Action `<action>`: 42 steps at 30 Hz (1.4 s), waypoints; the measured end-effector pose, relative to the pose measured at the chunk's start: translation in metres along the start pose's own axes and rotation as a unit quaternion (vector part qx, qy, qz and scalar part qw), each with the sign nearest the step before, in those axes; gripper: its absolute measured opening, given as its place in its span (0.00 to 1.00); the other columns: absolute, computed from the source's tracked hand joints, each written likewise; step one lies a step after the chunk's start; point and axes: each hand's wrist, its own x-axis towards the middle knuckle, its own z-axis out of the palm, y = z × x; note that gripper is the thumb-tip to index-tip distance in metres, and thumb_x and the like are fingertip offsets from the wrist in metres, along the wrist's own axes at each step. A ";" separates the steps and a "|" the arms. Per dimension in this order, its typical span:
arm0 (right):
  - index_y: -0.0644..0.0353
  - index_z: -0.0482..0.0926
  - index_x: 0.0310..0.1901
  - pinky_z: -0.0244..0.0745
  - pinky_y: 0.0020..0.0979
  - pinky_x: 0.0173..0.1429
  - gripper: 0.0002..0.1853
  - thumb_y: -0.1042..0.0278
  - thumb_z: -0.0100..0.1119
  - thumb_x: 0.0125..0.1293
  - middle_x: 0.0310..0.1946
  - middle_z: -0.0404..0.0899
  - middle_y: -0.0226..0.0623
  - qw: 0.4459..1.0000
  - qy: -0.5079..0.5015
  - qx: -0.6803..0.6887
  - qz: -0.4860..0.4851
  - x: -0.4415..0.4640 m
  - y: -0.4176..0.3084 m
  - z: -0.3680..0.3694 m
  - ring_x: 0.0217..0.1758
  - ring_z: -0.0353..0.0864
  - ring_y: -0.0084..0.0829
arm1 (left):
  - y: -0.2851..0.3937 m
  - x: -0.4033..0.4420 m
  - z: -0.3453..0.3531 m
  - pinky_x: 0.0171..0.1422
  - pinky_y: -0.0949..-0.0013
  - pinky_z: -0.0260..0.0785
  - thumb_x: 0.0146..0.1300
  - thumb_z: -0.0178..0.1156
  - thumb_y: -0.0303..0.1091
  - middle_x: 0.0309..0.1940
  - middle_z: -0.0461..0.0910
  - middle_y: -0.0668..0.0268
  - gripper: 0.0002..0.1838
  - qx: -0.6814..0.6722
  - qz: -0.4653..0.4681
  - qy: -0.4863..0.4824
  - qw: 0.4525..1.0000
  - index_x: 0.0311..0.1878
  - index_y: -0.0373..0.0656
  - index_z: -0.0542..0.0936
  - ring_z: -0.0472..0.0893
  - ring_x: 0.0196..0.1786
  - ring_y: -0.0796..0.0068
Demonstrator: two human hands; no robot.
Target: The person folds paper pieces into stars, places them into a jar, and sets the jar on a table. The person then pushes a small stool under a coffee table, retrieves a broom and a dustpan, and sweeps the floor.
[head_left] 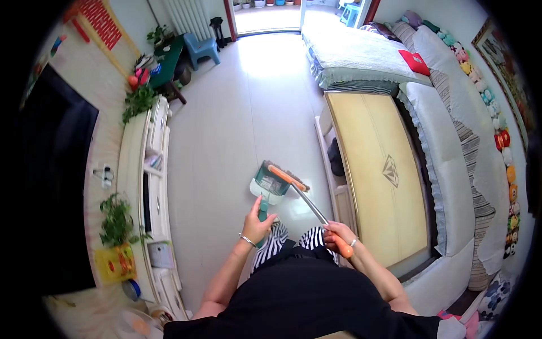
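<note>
My left hand [257,224] is closed around the green handle of a dustpan [275,198], whose pan has a pale front section and rests low near the floor. In my right hand [339,233] is the orange grip of a broom [309,202] with a metal shaft. The shaft slants down and away to the left, and the orange broom head with dark bristles lies over the dustpan's right side. Whether the bristles touch the pan or only hang above it, I cannot tell. Any debris in the pan is too small to make out.
Pale floor tiles [226,135] stretch ahead. On the right stand a yellow-topped coffee table [372,147] and a long sofa [437,169]. A white TV cabinet [132,164] with plants runs along the left. Farther off are a blue chair [201,50] and a green table [169,61].
</note>
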 end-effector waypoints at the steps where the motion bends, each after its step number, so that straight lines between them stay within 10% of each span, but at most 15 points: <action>1: 0.51 0.62 0.34 0.58 0.22 0.16 0.09 0.69 0.53 0.65 0.17 0.64 0.24 1.000 -0.001 0.015 0.001 0.004 -0.019 0.004 0.14 0.64 0.17 | 0.007 0.028 -0.002 0.22 0.78 0.67 0.56 0.64 0.26 0.26 0.74 0.69 0.40 0.000 0.014 -0.005 1.000 0.70 0.40 0.55 0.71 0.19 0.85; 24: 0.50 0.59 0.57 0.59 0.21 0.17 0.24 0.71 0.57 0.62 0.23 0.67 0.29 0.995 -0.005 -0.067 -0.077 0.288 -0.609 0.162 0.15 0.65 0.18 | 0.204 0.602 0.020 0.21 0.79 0.64 0.56 0.64 0.24 0.22 0.72 0.73 0.39 -0.102 0.026 0.084 0.991 0.69 0.36 0.55 0.68 0.18 0.88; 31: 0.49 0.60 0.29 0.57 0.21 0.16 0.13 0.68 0.56 0.64 0.18 0.61 0.22 0.999 -0.005 -0.051 -0.009 0.435 -0.741 0.196 0.14 0.61 0.14 | 0.226 0.823 0.001 0.23 0.79 0.65 0.56 0.64 0.27 0.23 0.72 0.73 0.39 -0.081 0.038 0.052 0.995 0.69 0.37 0.56 0.70 0.20 0.87; 42: 0.48 0.62 0.26 0.56 0.18 0.15 0.13 0.69 0.55 0.66 0.16 0.60 0.18 0.995 0.029 0.094 -0.010 0.537 -0.939 0.282 0.13 0.59 0.11 | 0.319 1.107 -0.047 0.21 0.77 0.64 0.57 0.63 0.25 0.24 0.72 0.71 0.39 -0.028 0.031 -0.025 0.999 0.70 0.40 0.56 0.69 0.18 0.85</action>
